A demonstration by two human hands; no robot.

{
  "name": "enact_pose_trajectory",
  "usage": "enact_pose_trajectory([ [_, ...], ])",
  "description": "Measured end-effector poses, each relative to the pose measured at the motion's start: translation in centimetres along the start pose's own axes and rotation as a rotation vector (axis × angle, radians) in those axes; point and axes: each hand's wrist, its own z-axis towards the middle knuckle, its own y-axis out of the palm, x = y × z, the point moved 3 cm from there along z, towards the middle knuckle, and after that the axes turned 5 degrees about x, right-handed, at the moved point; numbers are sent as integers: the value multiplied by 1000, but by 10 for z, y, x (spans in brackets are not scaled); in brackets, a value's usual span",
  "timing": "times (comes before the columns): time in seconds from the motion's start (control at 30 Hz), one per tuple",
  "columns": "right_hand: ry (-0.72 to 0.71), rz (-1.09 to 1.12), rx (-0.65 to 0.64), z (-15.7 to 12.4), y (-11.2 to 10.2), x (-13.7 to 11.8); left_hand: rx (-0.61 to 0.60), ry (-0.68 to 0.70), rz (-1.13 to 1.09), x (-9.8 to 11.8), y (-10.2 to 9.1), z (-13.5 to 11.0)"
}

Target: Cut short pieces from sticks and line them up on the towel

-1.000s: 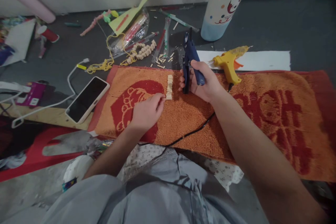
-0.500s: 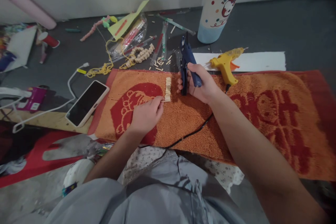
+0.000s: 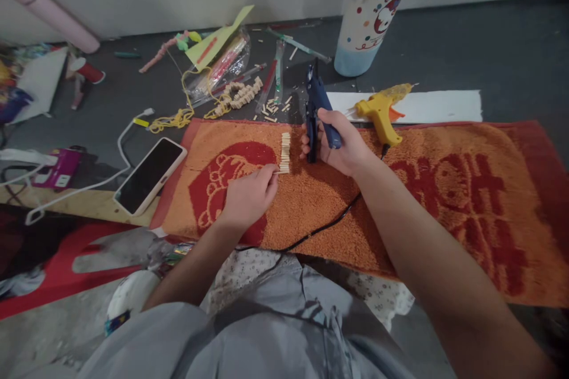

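Observation:
My right hand (image 3: 344,145) is wrapped round the blue handles of a pair of cutters (image 3: 316,108), which point away from me over the far edge of the orange and red towel (image 3: 320,201). My left hand (image 3: 249,195) rests on the towel with its fingertips pinched on a small wooden stick piece at the near end of a short row of cut stick pieces (image 3: 285,152). The row lies on the towel just left of the cutters.
A yellow glue gun (image 3: 381,108) lies beyond the towel on a white strip (image 3: 427,106), its black cord running back under my right arm. A white bottle (image 3: 371,12) stands behind. A phone (image 3: 150,174) with a white cable, yellow cord, stick scraps and wrappers lie at the left.
The view has shifted slightly. My left hand has stayed at the near end of the stick row and my right hand keeps its hold on the cutters.

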Motion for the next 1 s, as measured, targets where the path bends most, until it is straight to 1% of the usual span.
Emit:
enact_pose_trajectory([
  [0.2, -16, 4, 5, 1, 0, 1, -15, -3, -5, 0, 0, 0],
  [0.37, -14, -1, -3, 1, 0, 1, 0, 7, -7, 0, -1, 0],
  [0.53, -26, -51, 4, 0, 0, -1, 6, 24, -19, 1, 0, 0],
  [0.7, -22, -83, -8, -1, 1, -1, -7, -10, -60, 0, -3, 0],
  [0.77, -19, -62, -8, -1, 1, -1, -18, -42, -140, -2, -4, 2],
  [0.83, -19, -29, -3, -1, 2, -1, -14, -84, -296, -6, -6, 5],
  [0.93, -22, -9, 14, -1, 4, 0, -15, -186, -666, -15, -10, 13],
  [1.0, -39, -34, 22, -1, 5, 1, -70, -279, -900, -19, -13, 19],
])
